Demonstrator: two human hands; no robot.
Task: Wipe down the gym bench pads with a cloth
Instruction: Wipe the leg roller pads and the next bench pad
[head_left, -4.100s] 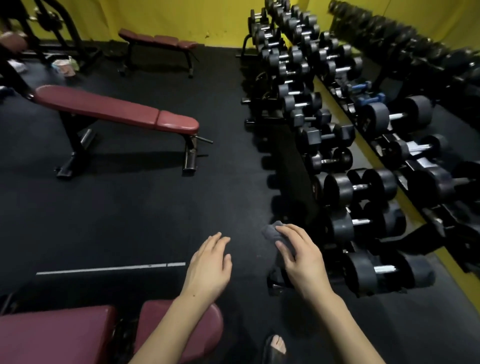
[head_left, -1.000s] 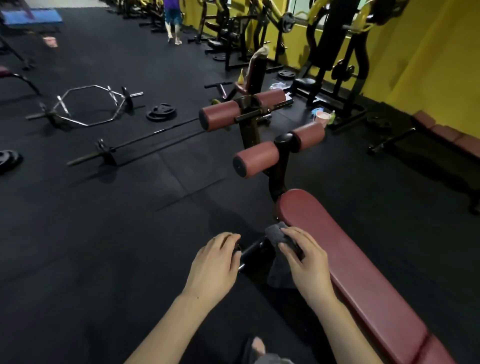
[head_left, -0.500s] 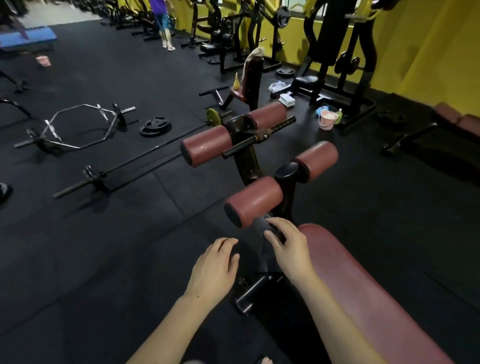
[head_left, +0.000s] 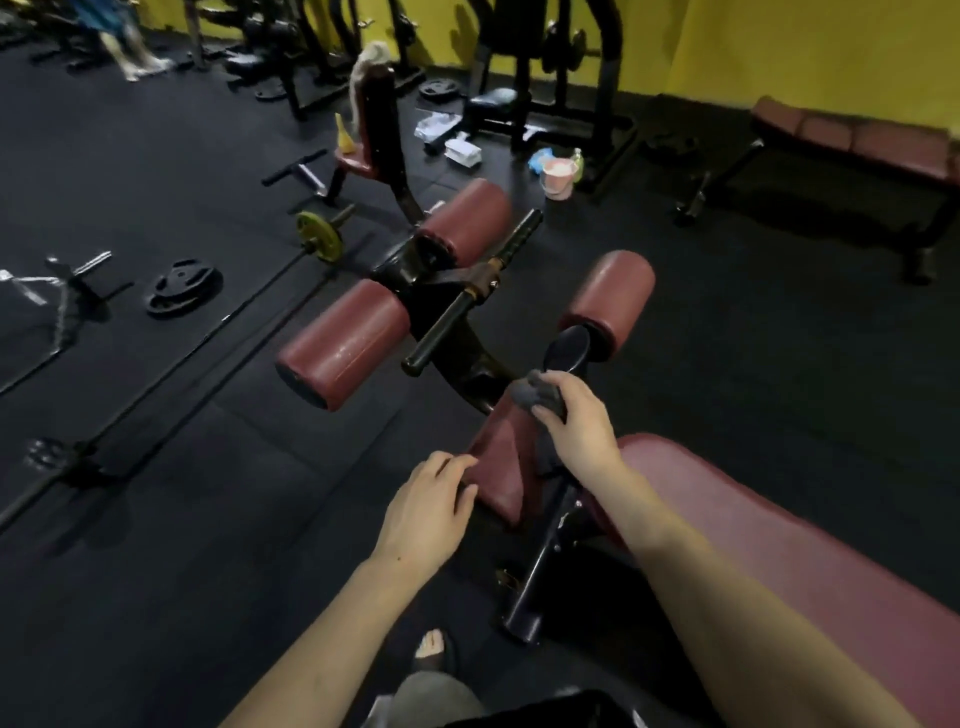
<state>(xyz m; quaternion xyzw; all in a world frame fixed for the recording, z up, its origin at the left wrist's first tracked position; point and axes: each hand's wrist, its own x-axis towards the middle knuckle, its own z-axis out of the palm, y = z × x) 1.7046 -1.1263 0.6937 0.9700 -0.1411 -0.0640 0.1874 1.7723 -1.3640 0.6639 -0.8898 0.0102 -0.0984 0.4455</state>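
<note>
A maroon decline bench runs from the lower right; its long pad (head_left: 769, 540) ends near the middle. At its head stand several maroon roller pads: a near lower one (head_left: 501, 457), a lower right one (head_left: 610, 299), an upper left one (head_left: 345, 343) and an upper far one (head_left: 467, 221). My right hand (head_left: 579, 423) grips a dark grey cloth (head_left: 532, 392) bunched on top of the near lower roller. My left hand (head_left: 431, 506) hovers with relaxed fingers at that roller's left end; whether it touches is unclear.
A black handle bar (head_left: 467, 301) crosses between the upper rollers. A barbell (head_left: 171, 379) and weight plates (head_left: 182, 286) lie on the black floor to the left. Another maroon bench (head_left: 852, 140) stands at the back right, a pink bucket (head_left: 558, 176) and machines behind. A person's legs (head_left: 124, 47) show far left.
I have turned from the dumbbell rack to this bench and moved closer to the rollers. My right hand with the cloth has come onto the near lower roller; my left hand stays beside it.
</note>
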